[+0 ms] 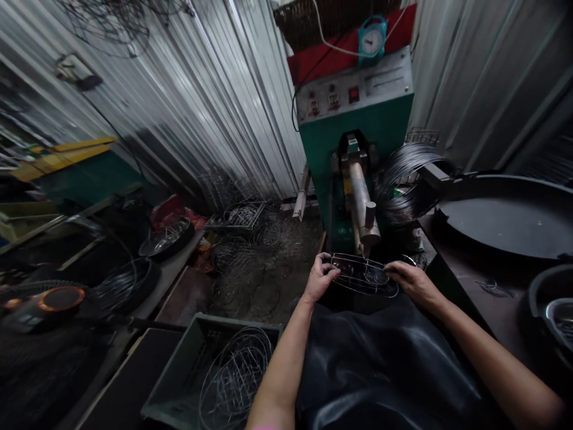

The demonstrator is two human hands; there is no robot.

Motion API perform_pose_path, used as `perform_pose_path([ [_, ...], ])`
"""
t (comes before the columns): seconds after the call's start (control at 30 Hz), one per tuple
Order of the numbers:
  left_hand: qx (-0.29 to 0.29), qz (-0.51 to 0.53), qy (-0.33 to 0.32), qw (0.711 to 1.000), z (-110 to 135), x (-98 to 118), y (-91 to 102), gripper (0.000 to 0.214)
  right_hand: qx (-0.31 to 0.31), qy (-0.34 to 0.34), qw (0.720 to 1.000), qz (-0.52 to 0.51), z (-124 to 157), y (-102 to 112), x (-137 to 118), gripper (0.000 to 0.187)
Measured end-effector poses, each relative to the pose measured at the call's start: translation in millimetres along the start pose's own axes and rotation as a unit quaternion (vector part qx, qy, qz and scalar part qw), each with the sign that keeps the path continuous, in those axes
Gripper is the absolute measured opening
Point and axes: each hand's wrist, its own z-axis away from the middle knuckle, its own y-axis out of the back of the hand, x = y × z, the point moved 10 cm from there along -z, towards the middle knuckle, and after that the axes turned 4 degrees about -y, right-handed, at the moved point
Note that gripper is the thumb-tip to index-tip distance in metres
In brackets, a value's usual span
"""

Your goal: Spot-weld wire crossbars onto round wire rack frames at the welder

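Both my hands hold a round wire grille [363,273] flat in front of a green machine [358,134]. My left hand [320,276] grips its left rim with curled fingers. My right hand [412,280] closes on the right rim. The grille sits just under the machine's metal arm and electrode tip [369,224]. A dark apron [385,364] covers my lap below my forearms.
A green crate [179,382] of wire rings stands at lower left. Wire grilles and baskets [244,215] litter the floor by the corrugated wall. A coil of wire [405,179] hangs right of the machine, beside a large dark round tray [505,215]. A clock [371,39] sits on top.
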Motion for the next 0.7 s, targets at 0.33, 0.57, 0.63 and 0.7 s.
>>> perform_pose_path([
  [0.33,-0.004,0.106,0.036,0.994,-0.8,-16.3,-8.1,0.046,0.013,-0.043,0.999,-0.016,-1.2,2.4,2.1,0.032],
  [0.57,-0.003,0.124,0.048,0.991,-11.5,-15.4,-12.5,0.045,0.033,-0.083,0.996,-0.008,-8.8,7.4,6.3,0.03],
  [0.63,-0.002,0.135,0.047,0.99,-14.0,-15.7,-12.2,0.045,0.033,-0.1,0.994,-0.005,-11.6,7.0,8.8,0.028],
  [0.7,-0.001,0.141,0.048,0.989,-15.1,-17.6,-11.9,0.045,0.034,-0.115,0.993,-0.005,-13.5,6.2,11.1,0.027],
])
